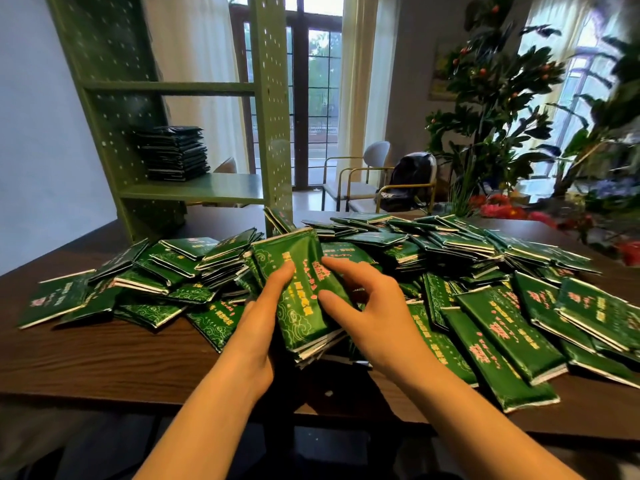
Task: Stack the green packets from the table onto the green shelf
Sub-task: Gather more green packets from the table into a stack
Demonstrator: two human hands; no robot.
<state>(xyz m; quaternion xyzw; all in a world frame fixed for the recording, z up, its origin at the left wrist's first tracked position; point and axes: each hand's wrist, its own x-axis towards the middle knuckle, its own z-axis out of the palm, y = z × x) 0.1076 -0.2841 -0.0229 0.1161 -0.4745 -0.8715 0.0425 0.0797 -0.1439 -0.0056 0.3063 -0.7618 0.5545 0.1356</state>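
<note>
Grips packet bundle [304, 296] between left hand [261, 313] and right hand [370, 306], long axis pointing away, shelf [225, 189] ahead-left, nearer left hand

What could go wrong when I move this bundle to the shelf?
1. The bundle is fanned out at its lower edges, so packets might slip from between the left hand and the right hand.
2. The stack on the shelf is already tall and looks uneven; adding more could tip it.
3. The heap reaches near the edge of the table; a brush could knock packets off.
</note>
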